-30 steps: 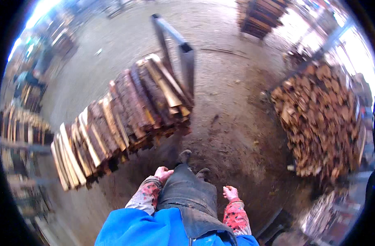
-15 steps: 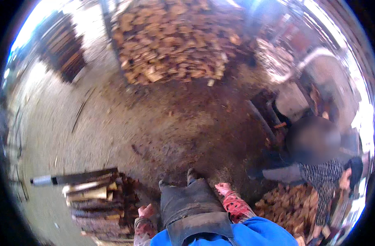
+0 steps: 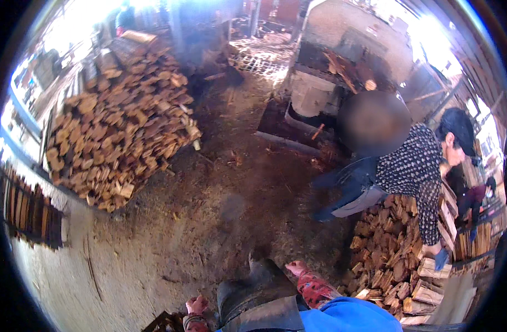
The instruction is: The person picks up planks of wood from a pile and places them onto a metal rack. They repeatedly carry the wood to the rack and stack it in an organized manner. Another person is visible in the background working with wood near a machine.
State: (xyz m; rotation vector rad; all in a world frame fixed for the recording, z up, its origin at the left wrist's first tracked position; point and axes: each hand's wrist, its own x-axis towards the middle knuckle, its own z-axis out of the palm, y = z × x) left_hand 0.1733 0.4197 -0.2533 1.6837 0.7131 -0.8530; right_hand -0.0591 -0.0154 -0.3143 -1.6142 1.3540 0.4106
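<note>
My left hand (image 3: pixel 196 304) hangs low beside my dark apron (image 3: pixel 259 293), fingers loosely curled in, with nothing visible in it. On the other side of the apron my right hand (image 3: pixel 296 268) is also curled and empty, held out from a red patterned sleeve (image 3: pixel 315 290). Neither hand touches wood. Nearest to the right hand lies a heap of split firewood (image 3: pixel 383 249). By the left hand, the end of a dark wood stack (image 3: pixel 167 322) shows at the lower edge.
A large firewood stack (image 3: pixel 120 122) stands at the far left, and darker upright boards (image 3: pixel 29 210) at the left edge. A person in a dotted top (image 3: pixel 405 157) bends over the right heap, a gloved hand on split pieces. Behind stands a machine with a pale block (image 3: pixel 314 91).
My view has swung to the right: the big stack shifted left, and the near-left wood pile has mostly left the picture. The bending person shows more fully. My hands stay low and empty.
</note>
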